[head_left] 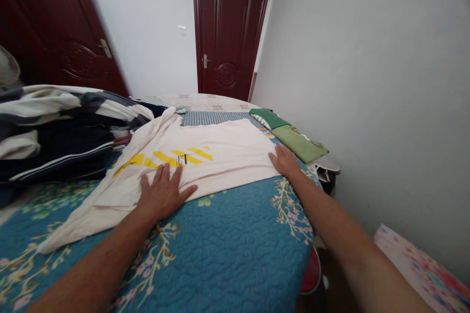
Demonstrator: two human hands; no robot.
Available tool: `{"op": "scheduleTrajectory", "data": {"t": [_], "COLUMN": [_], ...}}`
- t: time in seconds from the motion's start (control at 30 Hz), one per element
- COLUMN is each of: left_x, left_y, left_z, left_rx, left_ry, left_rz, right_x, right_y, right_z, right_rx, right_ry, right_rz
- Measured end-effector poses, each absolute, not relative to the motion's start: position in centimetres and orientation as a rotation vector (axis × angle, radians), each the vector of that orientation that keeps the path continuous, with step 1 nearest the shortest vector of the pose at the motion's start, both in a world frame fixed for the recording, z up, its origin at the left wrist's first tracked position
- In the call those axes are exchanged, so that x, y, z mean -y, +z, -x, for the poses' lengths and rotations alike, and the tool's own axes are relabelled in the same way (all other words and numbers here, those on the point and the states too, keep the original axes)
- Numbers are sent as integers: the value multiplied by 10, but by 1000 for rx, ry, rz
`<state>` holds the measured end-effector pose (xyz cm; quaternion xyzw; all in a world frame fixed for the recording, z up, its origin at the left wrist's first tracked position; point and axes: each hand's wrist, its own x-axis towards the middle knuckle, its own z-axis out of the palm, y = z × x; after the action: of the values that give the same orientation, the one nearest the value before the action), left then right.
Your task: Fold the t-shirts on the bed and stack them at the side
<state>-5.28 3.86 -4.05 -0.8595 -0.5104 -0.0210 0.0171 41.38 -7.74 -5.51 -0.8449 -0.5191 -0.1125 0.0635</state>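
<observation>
On the bed (238, 254), whose blue cover is quilted in small puffy ripples and stitched with trailing sprigs of pale blossom, we see a cream T-shirt (227, 156) spread out flat, its thin, soft cloth lying nearly smooth across the middle and bunching into loose folds towards the left sleeve. A row of slanted yellow bars (172, 157) runs across its chest. The left hand (163, 198) rests palm down on the near edge of the shirt, fingers spread wide and flat, gripping nothing. The right hand (284, 161) lies palm down at the shirt's right corner, its fingers stretched out close together upon the hem (we cannot tell whether any cloth is pinched beneath them). Just beyond the right hand, near the bed's edge, we find green garments (297, 141) folded into neat flat rectangles, a darker one behind a lighter one. Behind the shirt, a band of finely striped blue fabric (215, 118) shows. To the left a rumpled heap of navy and white striped clothing (62, 132) rises in thick soft ridges, touching the shirt's shoulder. At the far end of the room stands a glossy dark red panelled door (229, 29) with a metal handle, and a second such door (47, 24) shows at the upper left. A plain pale wall (367, 83) fills the right side, with a pink flowered cloth (422, 269) low in the corner.
</observation>
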Motion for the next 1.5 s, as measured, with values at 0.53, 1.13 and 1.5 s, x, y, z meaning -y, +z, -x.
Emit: {"op": "scheduleTrajectory", "data": {"t": [0.53,1.13,1.5], "left_x": [-39,-30,0], "left_y": [-41,-37,-28], "left_z": [51,53,71], "left_rx": [1590,1560,1775], "left_ry": [-97,-152,-210], "left_rz": [2656,2660,2522], "right_x": [66,105,106], "right_y": [-39,-24,-23], "right_z": [-198,-155,-156], "right_rx": [2083,2125,2213], "right_ry": [-229,173,162], "right_rz": [1786,1981,1860]}}
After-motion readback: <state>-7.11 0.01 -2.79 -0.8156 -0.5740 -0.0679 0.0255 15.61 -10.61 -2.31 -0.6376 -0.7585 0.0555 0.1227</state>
